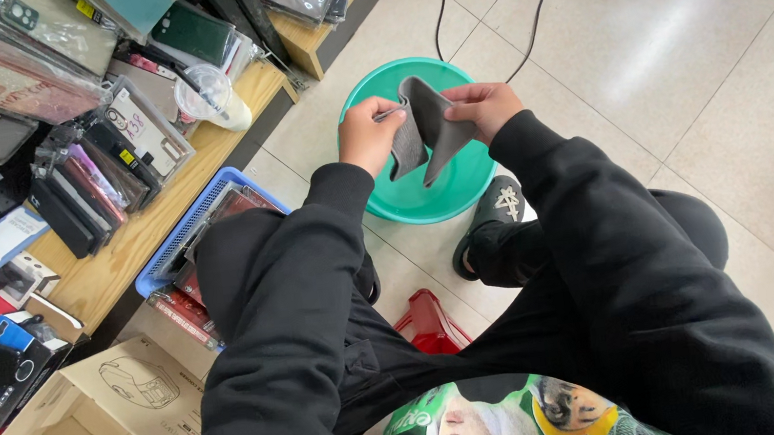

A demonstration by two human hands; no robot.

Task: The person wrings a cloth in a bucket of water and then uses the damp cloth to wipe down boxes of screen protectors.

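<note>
Left hand: the left hand is clenched on the left edge of a grey cloth, thumb and fingers pinching the fabric.
Right hand: the right hand grips the cloth's upper right edge, fingers curled over it.
Cloth: it hangs stretched between the two hands, folded into a point at the bottom, directly above a green basin.
Basin: round, teal-green plastic, standing on the pale tiled floor in front of the person's knees; whether the cloth's tip touches its inside I cannot tell.
Sleeves: both arms are in black sleeves; a dark shoe with a white mark rests just beside the basin.
Shelf packages: on the wooden shelf to the left, rows of flat clear-plastic packets stand upright, holding dark, pink and grey phone cases, several with small yellow or white stickers at the corners.
Upper packages: a green case packet and a pinkish one lie tilted near the top left.
Cup: a clear plastic cup lies on the shelf edge.
Basket: a blue plastic basket sits below the shelf, holding more packets.
Box: an open brown cardboard box with a line drawing on its side stands at the lower left.
Cables: black cables run across the floor behind the basin.
</note>
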